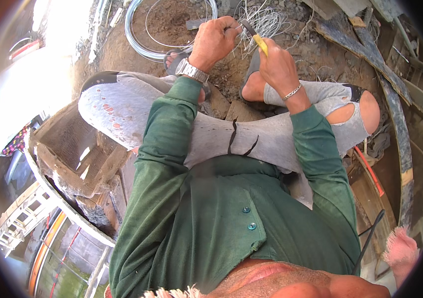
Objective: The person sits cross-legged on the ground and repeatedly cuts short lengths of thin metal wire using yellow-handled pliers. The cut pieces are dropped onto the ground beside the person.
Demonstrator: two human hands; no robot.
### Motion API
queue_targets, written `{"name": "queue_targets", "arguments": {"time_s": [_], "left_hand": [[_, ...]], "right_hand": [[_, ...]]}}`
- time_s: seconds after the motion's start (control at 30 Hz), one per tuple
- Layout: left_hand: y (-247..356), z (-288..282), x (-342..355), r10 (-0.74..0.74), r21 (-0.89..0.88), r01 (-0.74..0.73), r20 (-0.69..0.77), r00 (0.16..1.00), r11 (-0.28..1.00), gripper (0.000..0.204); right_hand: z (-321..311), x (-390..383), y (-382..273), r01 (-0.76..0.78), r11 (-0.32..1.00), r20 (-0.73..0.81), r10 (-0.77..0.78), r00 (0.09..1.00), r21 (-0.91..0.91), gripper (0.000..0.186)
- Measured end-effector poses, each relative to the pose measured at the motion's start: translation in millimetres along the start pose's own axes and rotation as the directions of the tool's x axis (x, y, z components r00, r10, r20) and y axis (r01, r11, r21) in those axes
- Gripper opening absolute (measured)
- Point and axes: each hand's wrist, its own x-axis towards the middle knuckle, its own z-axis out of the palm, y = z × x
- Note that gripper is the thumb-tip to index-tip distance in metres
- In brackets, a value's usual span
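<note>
My right hand [276,64] is closed on the yellow handle [261,43] of a tool with a dark, curved upper part [247,27]. Just left of it my left hand [214,42] is closed, thumb and finger together beside the tool's dark end; what they grip is too small to make out. Behind my hands lie a coil of silvery wire [129,27] and a loose tangle of thin wire [271,17]. Below them are my crossed legs in torn grey trousers [107,119], with my feet [252,87] in dark sandals on the dirt.
Weathered boards [343,42] lie at the upper right and along the right side, near an orange-red strip [370,171]. A rough hollow block [60,164] stands by my left leg. A white slotted frame [23,216] is at the lower left, a grey offcut [195,23] behind my left hand.
</note>
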Motion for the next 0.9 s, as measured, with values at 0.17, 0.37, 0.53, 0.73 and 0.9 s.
{"name": "queue_targets", "arguments": {"time_s": [0.17,0.37,0.53,0.73,0.9], "left_hand": [[2.1,4.6,-3.1,0.022,-0.010,-0.022,0.023,0.999,1.000,0.015],[0.9,5.5,-5.0,-0.010,-0.030,0.011,0.033,0.999,0.999,0.019],[-0.3,7.9,-6.4,-0.059,-0.050,0.061,0.036,0.998,0.997,0.019],[1.1,9.9,-7.2,-0.105,-0.047,0.108,0.064,0.992,0.993,0.018],[-0.5,10.9,-5.4,-0.063,-0.081,0.067,0.048,0.997,0.994,0.017]], "right_hand": [[2.4,5.7,2.6,0.042,0.997,-0.013,-0.042,0.999,0.061,0.026],[1.4,9.4,-1.9,0.100,0.990,0.015,-0.102,0.995,0.105,0.022],[6.8,10.6,0.4,0.115,0.987,0.012,-0.117,0.993,0.110,0.023],[7.2,6.8,-2.4,0.054,0.998,0.055,-0.056,0.997,0.031,0.021],[9.3,11.2,2.0,0.065,0.998,0.056,-0.065,0.996,0.008,0.021]]}}
